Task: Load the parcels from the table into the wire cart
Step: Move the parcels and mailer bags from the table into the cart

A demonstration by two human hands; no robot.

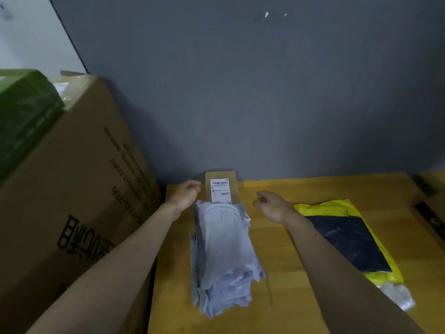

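Note:
A stack of grey poly-bag parcels lies in the middle of the wooden table. Behind it a brown cardboard parcel with a white barcode label stands against the wall. A yellow and black bag parcel lies flat at the right. My left hand is at the left edge of the cardboard parcel, fingers loosely curled, holding nothing I can see. My right hand hovers to the right of that parcel, fingers loosely curled and empty. The wire cart is out of view.
A large brown cardboard box with printed text stands at the left, beside the table, with a green wrapped bundle on top. A dark grey wall closes off the table's far side. A dark object sits at the table's right edge.

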